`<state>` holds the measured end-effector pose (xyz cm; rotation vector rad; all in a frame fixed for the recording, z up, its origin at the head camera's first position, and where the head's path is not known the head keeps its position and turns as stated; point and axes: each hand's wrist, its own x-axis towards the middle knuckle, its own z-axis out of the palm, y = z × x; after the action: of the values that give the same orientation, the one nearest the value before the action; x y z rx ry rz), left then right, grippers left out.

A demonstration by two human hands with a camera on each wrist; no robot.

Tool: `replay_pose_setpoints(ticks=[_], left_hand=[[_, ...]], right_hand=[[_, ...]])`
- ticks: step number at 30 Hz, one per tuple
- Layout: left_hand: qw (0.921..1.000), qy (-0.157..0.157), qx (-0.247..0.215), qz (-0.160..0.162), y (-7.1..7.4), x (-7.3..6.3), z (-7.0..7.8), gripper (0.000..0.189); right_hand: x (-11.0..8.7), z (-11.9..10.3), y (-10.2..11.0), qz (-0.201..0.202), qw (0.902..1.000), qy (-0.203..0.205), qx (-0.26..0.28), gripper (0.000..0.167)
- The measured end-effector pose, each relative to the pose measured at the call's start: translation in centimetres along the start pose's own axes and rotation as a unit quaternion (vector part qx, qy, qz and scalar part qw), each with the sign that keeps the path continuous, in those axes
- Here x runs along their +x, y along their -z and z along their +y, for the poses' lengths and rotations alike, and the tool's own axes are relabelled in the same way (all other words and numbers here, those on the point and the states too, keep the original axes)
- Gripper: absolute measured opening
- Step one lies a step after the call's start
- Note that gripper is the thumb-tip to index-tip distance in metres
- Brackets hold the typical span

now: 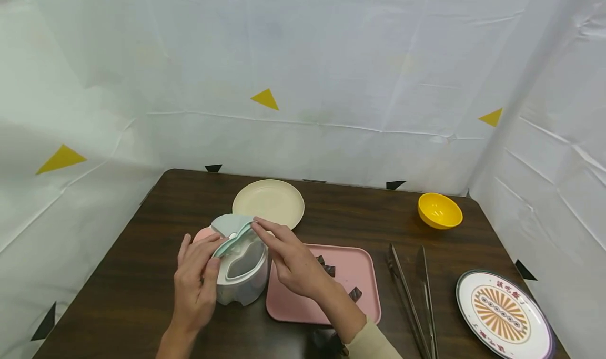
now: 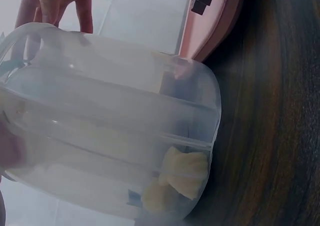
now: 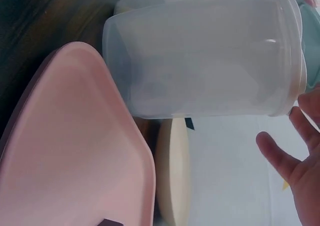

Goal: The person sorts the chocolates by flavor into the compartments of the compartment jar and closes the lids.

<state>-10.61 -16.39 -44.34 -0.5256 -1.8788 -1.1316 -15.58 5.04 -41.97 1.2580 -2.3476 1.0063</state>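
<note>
A translucent canister with compartments [image 1: 241, 291] stands on the table, and one mint-green lid [image 1: 239, 237] is tilted up above its open compartment. My left hand [image 1: 195, 283] holds that lid's left end, with the thumb in front and fingers behind. At the right end, the fingertips of my right hand [image 1: 295, 262] touch the lid edge; in the right wrist view its thumb is spread apart from the canister. Another mint lid [image 1: 230, 222] and a pink lid [image 1: 202, 234] lie flat. Pale yellowish pieces [image 2: 186, 173] show through the wall at the bottom of one compartment.
Right of the canister, a pink tray [image 1: 295, 307] bears several dark pieces [image 1: 329, 270]. A cream plate [image 1: 269, 198] lies behind. Farther right are metal tongs [image 1: 411, 301], a yellow bowl [image 1: 439, 212] and a patterned plate [image 1: 503, 314].
</note>
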Motion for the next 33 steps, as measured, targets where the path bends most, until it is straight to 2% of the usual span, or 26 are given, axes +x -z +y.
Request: replay_pose_setpoints(ticks=[7, 15, 21, 26, 29, 31, 33], left_hand=[[1.0, -0.007, -0.002, -0.007, -0.1, -0.2, -0.2, 0.026], [0.9999, -0.008, 0.0, -0.011, -0.2, -0.2, -0.2, 0.026], [0.9997, -0.021, -0.007, -0.002, -0.4, 0.0, -0.1, 0.026], [0.9998, -0.021, -0.008, -0.002, -0.4, 0.1, -0.1, 0.026], [0.9998, -0.018, -0.007, -0.003, -0.3, 0.0, -0.2, 0.026], [0.9998, -0.017, -0.005, -0.004, -0.3, 0.0, -0.2, 0.026], [0.9999, -0.015, -0.004, -0.004, -0.3, 0.0, -0.2, 0.026]], right_hand=[[-0.1, -0.4, 0.0, -0.042, 0.9988, -0.018, 0.02, 0.058], [-0.8, -0.4, 0.3, -0.038, 0.9971, -0.056, 0.034, 0.059], [-3.4, 0.1, 1.7, -0.01, 0.9916, -0.113, 0.063, 0.066], [-6.6, 1.3, 3.7, 0.054, 0.9855, -0.154, 0.047, 0.071], [-9.0, 1.9, 4.9, 0.098, 0.9766, -0.191, -0.005, 0.072], [-10.7, 2.2, 5.6, 0.127, 0.9644, -0.228, -0.045, 0.072], [-12.5, 2.3, 6.2, 0.141, 0.9466, -0.276, -0.087, 0.069]])
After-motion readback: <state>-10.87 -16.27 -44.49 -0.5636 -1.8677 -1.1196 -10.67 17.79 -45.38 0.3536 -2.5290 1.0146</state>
